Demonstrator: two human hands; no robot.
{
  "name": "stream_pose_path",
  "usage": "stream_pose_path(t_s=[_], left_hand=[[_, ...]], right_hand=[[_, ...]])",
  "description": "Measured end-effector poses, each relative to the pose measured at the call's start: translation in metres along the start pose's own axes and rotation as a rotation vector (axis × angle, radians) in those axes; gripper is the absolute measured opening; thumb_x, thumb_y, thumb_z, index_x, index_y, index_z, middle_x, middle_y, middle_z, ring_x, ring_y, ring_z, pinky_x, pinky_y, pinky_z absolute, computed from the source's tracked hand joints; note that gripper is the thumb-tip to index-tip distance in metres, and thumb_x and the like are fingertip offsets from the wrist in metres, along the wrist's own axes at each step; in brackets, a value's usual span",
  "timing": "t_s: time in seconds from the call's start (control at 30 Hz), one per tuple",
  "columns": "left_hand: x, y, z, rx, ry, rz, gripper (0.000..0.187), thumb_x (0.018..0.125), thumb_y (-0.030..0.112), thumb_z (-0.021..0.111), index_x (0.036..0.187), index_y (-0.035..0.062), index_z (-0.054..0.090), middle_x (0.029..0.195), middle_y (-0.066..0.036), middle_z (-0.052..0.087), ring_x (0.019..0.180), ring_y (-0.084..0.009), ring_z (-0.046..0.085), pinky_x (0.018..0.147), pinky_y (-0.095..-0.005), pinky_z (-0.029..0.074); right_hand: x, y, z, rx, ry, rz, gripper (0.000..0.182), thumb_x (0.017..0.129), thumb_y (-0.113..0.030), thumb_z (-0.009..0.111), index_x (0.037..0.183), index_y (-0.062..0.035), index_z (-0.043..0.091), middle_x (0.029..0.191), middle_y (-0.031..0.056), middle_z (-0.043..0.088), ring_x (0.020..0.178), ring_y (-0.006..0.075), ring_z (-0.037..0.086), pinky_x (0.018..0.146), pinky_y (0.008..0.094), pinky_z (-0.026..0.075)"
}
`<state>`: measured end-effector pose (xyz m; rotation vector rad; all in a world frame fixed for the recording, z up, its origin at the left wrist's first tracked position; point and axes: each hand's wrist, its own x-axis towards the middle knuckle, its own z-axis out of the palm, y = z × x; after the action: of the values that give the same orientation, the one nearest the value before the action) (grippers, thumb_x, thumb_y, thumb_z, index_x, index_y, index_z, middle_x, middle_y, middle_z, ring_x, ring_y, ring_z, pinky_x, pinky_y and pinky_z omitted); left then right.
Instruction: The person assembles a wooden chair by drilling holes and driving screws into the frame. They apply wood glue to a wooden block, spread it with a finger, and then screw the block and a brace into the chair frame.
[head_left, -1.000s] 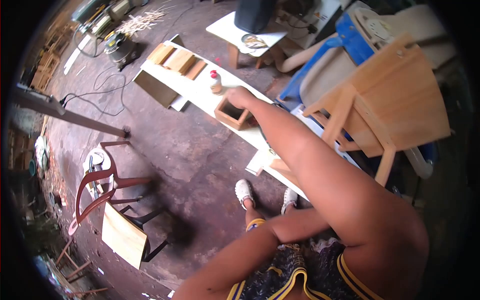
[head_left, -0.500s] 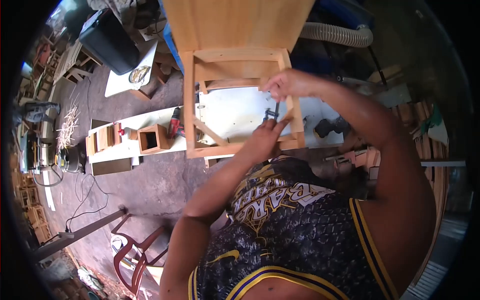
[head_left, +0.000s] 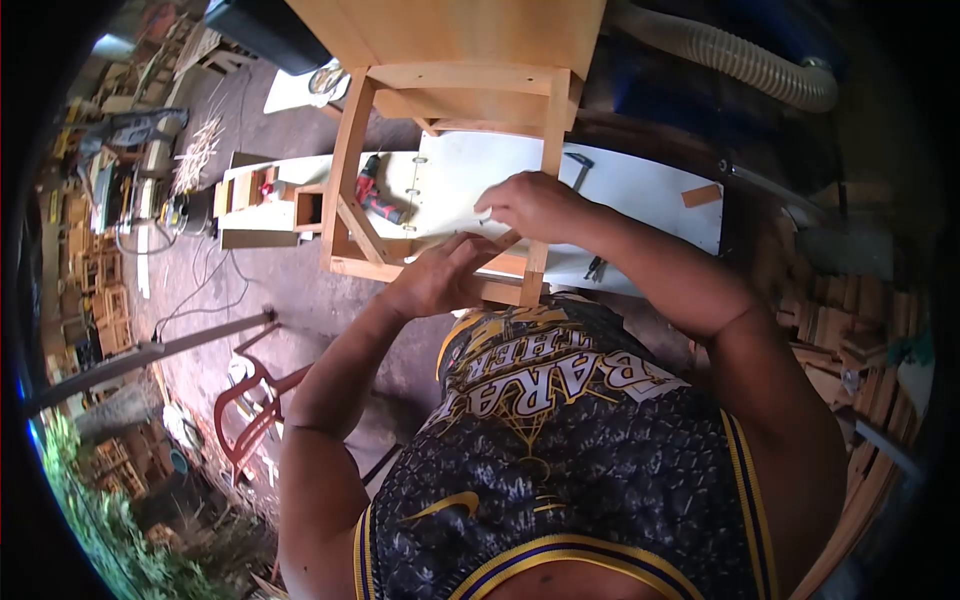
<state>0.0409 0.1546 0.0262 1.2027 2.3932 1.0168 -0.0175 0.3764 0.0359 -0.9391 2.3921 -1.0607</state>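
A wooden chair frame [head_left: 345, 170] stands over a white-topped bench, its panel [head_left: 450, 30] at the top of the view. My left hand [head_left: 440, 275] is at the near rail [head_left: 505, 292], fingers closed around the end of a short wooden corner brace [head_left: 508, 240]. Just above the brace, my right hand [head_left: 545, 208] reaches over the right rail [head_left: 553, 130] with fingers curled together. Whether its fingertips hold anything small is hidden. A metal bar clamp [head_left: 580, 168] is visible just right of that rail. Opposite, another corner brace [head_left: 362, 228] spans the left corner.
The white bench [head_left: 650, 180] extends both ways. On it are a red and black drill [head_left: 375, 192], a small wood block [head_left: 702, 196] and a wooden box [head_left: 308, 208]. A ribbed hose [head_left: 740, 65] runs behind at right. A cable [head_left: 215, 290] lies on the floor.
The view has shifted. The clamp, earlier between my hands at the corner, is now outside the right rail. My right hand has moved nearer my left hand, which is now at the brace.
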Motion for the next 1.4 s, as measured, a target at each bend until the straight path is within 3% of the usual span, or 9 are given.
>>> stream_pose_path(t_s=[0.17, 0.2, 0.33, 0.53, 0.73, 1.07, 1.27, 1.33, 1.4], left_hand=[[-0.004, 0.005, -0.003, -0.199, 0.015, -0.197, 0.074, 0.064, 0.018, 0.085, 0.125, 0.0039, 0.045, 0.123, -0.016, 0.056, 0.113, -0.0334, 0.056, 0.093, -0.0397, 0.047], [-0.004, 0.005, -0.005, -0.251, -0.002, -0.220, 0.062, 0.080, 0.028, 0.076, 0.125, 0.0017, 0.043, 0.125, -0.018, 0.054, 0.116, -0.0297, 0.055, 0.095, -0.0381, 0.045], [-0.007, -0.006, 0.000, -0.569, 0.075, -0.353, 0.044, 0.098, 0.034, 0.050, 0.124, -0.0008, 0.042, 0.113, -0.020, 0.061, 0.105, -0.0281, 0.059, 0.089, -0.0382, 0.046], [-0.009, -0.027, 0.016, -0.459, 0.176, -0.317, 0.032, 0.102, 0.032, 0.041, 0.101, 0.0009, 0.051, 0.087, -0.018, 0.062, 0.081, -0.0252, 0.059, 0.076, -0.0361, 0.046], [-0.005, -0.023, 0.016, -0.467, 0.121, -0.329, 0.032, 0.103, 0.028, 0.038, 0.099, 0.0003, 0.052, 0.089, -0.010, 0.063, 0.083, -0.0150, 0.055, 0.078, -0.0316, 0.044], [-0.001, -0.017, 0.010, -0.485, 0.161, -0.409, 0.030, 0.103, 0.027, 0.040, 0.094, 0.0013, 0.052, 0.088, -0.006, 0.060, 0.087, -0.0126, 0.055, 0.084, -0.0299, 0.045], [0.003, -0.028, 0.020, -0.532, 0.181, -0.398, 0.030, 0.103, 0.027, 0.041, 0.092, 0.0010, 0.051, 0.078, -0.006, 0.058, 0.076, -0.0119, 0.053, 0.075, -0.0298, 0.047], [0.003, -0.029, 0.018, -0.537, 0.185, -0.412, 0.029, 0.103, 0.026, 0.041, 0.092, 0.0010, 0.051, 0.078, -0.006, 0.058, 0.076, -0.0123, 0.054, 0.075, -0.0298, 0.047], [0.004, -0.033, 0.016, -0.481, 0.124, -0.437, 0.030, 0.103, 0.027, 0.039, 0.095, -0.0003, 0.049, 0.089, -0.012, 0.064, 0.086, -0.0172, 0.064, 0.082, -0.0320, 0.051]], right_hand=[[-0.001, 0.014, 0.018, 0.332, 0.192, 0.005, 0.029, 0.085, -0.004, 0.059, 0.114, -0.0046, 0.063, 0.085, 0.0090, 0.068, 0.079, 0.0164, 0.064, 0.073, 0.0302, 0.050], [-0.004, 0.013, 0.021, 0.391, 0.220, 0.018, 0.032, 0.087, -0.002, 0.058, 0.119, -0.0015, 0.058, 0.085, 0.0078, 0.068, 0.082, 0.0142, 0.064, 0.076, 0.0290, 0.050], [-0.012, 0.001, 0.035, 0.475, 0.463, -0.025, 0.034, 0.088, -0.003, 0.059, 0.122, -0.0013, 0.057, 0.090, 0.0073, 0.068, 0.086, 0.0133, 0.064, 0.082, 0.0279, 0.049], [-0.024, -0.013, 0.068, 0.123, 0.627, -0.133, 0.042, 0.077, -0.008, 0.071, 0.118, -0.0087, 0.060, 0.079, 0.0067, 0.068, 0.078, 0.0250, 0.064, 0.074, 0.0368, 0.049], [-0.021, -0.007, 0.077, 0.033, 0.712, -0.147, 0.039, 0.074, -0.012, 0.073, 0.111, -0.0094, 0.062, 0.076, 0.0057, 0.067, 0.077, 0.0266, 0.063, 0.072, 0.0396, 0.049], [-0.056, 0.020, 0.054, 0.017, 1.009, -0.189, 0.029, 0.072, -0.006, 0.073, 0.100, -0.0040, 0.063, 0.103, 0.0123, 0.060, 0.099, 0.0291, 0.057, 0.086, 0.0372, 0.047], [-0.192, 0.137, 0.105, 0.038, 1.470, 0.382, 0.033, 0.082, 0.001, 0.062, 0.110, -0.0035, 0.048, 0.097, 0.0039, 0.049, 0.081, 0.0135, 0.049, 0.075, 0.0270, 0.046], [-0.260, 0.189, 0.144, 0.067, 1.564, 0.549, 0.047, 0.076, -0.004, 0.067, 0.118, -0.0035, 0.045, 0.102, 0.0111, 0.050, 0.090, 0.0208, 0.053, 0.079, 0.0325, 0.047], [-0.324, 0.254, 0.193, -0.012, 1.542, 1.154, 0.063, 0.069, -0.011, 0.072, 0.125, -0.0026, 0.042, 0.110, 0.0157, 0.051, 0.100, 0.0283, 0.054, 0.086, 0.0391, 0.047]])
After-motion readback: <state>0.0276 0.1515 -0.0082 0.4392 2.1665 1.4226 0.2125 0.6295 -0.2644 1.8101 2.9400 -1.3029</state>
